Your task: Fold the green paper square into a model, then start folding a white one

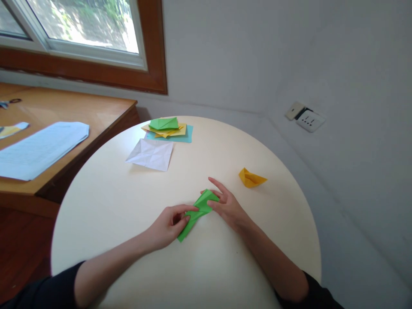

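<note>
— How do the arms lie?
— Both forearms reach forward, bare below dark sleeves, converging.
— And the left hand (168,226)?
— Curled, thumb and fingertips pinched together.
— The right hand (227,205)?
— Palm down, fingers spread and extended leftward.

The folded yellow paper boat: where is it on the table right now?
In the head view, the yellow paper boat sits alone on the round table, right of the right hand and apart from it.

A home room: round table (128,206), wooden desk (96,111), window (80,25), wall socket (309,120).
</note>
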The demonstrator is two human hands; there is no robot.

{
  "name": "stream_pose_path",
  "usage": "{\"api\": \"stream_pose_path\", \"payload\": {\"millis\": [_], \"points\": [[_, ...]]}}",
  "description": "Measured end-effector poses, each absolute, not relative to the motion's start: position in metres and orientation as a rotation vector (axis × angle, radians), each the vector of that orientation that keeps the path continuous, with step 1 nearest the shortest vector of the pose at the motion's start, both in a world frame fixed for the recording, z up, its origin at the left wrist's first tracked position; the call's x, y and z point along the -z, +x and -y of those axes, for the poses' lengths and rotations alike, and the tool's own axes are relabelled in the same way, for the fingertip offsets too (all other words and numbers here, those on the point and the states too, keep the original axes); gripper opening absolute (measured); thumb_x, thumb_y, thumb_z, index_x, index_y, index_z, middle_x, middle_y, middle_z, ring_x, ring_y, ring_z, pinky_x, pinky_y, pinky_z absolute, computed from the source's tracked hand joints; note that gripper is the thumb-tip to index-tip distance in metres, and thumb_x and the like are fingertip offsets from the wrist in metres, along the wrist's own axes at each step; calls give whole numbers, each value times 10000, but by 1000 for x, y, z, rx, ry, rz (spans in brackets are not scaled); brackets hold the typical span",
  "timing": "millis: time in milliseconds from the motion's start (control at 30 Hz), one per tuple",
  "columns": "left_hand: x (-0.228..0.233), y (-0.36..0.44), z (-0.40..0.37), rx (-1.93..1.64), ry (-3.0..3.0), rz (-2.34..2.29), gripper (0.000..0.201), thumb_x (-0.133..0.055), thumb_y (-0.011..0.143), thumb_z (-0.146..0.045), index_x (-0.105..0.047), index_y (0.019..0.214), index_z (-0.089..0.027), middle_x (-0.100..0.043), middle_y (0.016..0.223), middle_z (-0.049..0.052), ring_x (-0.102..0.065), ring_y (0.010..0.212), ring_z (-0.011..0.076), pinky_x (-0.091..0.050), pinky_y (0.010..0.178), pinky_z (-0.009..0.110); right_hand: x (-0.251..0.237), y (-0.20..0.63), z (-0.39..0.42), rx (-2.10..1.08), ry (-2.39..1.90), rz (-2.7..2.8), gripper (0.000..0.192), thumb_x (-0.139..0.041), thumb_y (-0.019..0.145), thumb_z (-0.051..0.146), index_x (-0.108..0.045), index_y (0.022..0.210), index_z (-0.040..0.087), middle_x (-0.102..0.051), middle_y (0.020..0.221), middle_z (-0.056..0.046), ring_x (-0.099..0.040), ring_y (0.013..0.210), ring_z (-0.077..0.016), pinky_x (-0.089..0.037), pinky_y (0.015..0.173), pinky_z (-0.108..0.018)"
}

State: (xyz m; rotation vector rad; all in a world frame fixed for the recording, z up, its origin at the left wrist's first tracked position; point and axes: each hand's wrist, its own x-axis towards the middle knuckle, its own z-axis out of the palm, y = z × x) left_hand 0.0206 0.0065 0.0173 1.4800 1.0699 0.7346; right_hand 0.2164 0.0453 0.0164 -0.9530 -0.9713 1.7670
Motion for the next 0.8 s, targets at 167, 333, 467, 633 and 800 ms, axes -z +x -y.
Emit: {"api": "stream_pose_path", "payload": {"millis": [167, 333, 467, 633, 800], "points": [[-18, 27, -13, -716, 1590, -1039, 350, -475, 773, -289, -630, 1021, -97, -414, 557, -35, -318, 486, 75, -264, 451, 193, -9, 210, -49, -1624, -1024, 1022, 631, -782, 569, 228, -532, 1148, 229, -640, 715, 36, -598, 647, -109, -455, 614, -230], [-21, 31, -20, -651, 1628, -1017, 373, -452, 756, -203, -620, 1069, -90, -328, 502, -67, -261, 442, 63, -217, 429, 187, -9, 210, -50, -1498, -1071, 995, 506, -771, 578, 243, -587, 1047, 206, -560, 589, 78, -521, 528, -70, -390, 509, -192], [-22, 30, -19, -618, 1622, -1011, 387, -440, 741, -167, -622, 1075, -95, -369, 534, -51, -289, 461, 63, -236, 437, 181, -11, 210, -48, -1486, -1094, 987, 437, -760, 588, 262, -601, 990, 191, -524, 548, 87, -476, 483, -59, -357, 472, -189], [-22, 29, -16, -680, 1664, -969, 377, -429, 747, -160, -629, 1064, -119, -552, 738, 24, -355, 502, 60, -285, 457, 180, -14, 210, -48, -1490, -1109, 987, 484, -763, 579, 278, -589, 1020, 186, -542, 578, 74, -477, 497, -68, -355, 469, -199], [-23, 29, -14, -720, 1779, -917, 384, -409, 768, -128, -615, 1093, -141, -609, 872, 64, -474, 606, 91, -368, 526, 192, -19, 209, -46, -1479, -1163, 1072, 485, -771, 564, 264, -606, 1014, 190, -522, 572, 80, -479, 520, -71, -377, 506, -209]]}}
